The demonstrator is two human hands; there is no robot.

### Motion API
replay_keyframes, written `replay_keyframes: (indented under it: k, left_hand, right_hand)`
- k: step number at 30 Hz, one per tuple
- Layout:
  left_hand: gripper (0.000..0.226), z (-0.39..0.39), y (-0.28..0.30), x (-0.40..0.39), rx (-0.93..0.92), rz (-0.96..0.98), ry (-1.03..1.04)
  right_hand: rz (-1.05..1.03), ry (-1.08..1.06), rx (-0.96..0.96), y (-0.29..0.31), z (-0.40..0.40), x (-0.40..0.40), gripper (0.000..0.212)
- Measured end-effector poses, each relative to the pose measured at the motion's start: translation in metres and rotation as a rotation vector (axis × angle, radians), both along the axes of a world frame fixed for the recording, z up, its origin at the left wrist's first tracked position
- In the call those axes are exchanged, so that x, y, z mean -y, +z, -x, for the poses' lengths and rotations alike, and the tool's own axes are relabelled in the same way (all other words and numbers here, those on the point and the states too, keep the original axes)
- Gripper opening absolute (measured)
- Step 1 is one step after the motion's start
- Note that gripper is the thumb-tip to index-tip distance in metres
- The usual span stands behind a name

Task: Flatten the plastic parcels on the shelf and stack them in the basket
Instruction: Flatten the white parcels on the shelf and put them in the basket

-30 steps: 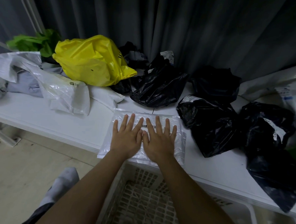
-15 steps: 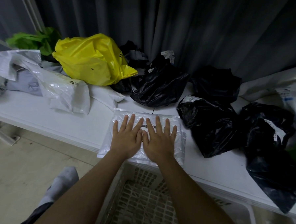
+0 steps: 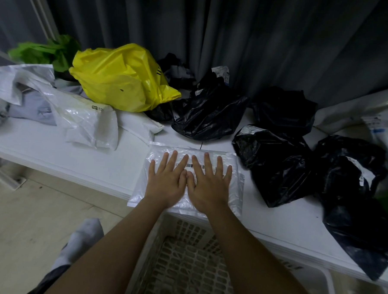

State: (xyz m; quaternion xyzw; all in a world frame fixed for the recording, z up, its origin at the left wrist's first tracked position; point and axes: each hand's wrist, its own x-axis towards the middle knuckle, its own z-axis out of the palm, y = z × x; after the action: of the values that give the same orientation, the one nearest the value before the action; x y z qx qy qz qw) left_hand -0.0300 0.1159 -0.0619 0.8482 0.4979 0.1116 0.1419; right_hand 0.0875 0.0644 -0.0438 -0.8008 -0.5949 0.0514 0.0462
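Observation:
A flat white plastic parcel [image 3: 235, 189] with a barcode label lies at the front edge of the white shelf [image 3: 53, 153]. My left hand [image 3: 166, 181] and my right hand [image 3: 209, 186] press on it side by side, palms down, fingers straight and spread. The white lattice basket [image 3: 182, 270] stands on the floor just below the parcel, between my forearms; I see no parcel inside it. More parcels lie on the shelf: a yellow one [image 3: 120, 77], clear white ones [image 3: 86, 121] at the left, and several crumpled black ones [image 3: 279, 164].
A green bag [image 3: 47, 51] sits at the back left beside the yellow parcel. A dark grey curtain [image 3: 239, 36] hangs behind the shelf. A large black bag [image 3: 352, 200] drapes over the shelf's right front edge. My socked foot [image 3: 80, 239] rests on the pale floor left of the basket.

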Motion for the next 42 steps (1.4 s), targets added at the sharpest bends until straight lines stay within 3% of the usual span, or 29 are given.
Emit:
replay_keyframes:
  k: [18,28,38,42]
  left_hand:
    - [0.081,0.000,0.000,-0.001,0.025,0.037,0.005]
    - [0.081,0.000,0.000,0.000,0.034,0.051,0.007]
    - [0.080,0.000,-0.001,0.000,0.046,0.030,0.024]
    - [0.077,0.000,-0.002,0.002,0.043,0.002,0.025]
  right_hand:
    - [0.017,-0.001,0.000,0.000,0.000,-0.001,0.084]
    - [0.051,0.005,-0.012,0.005,-0.001,0.000,0.057]
    - [0.089,0.035,-0.034,0.012,-0.006,-0.005,0.057]
    - [0.082,0.042,0.002,0.015,-0.023,-0.008,0.068]
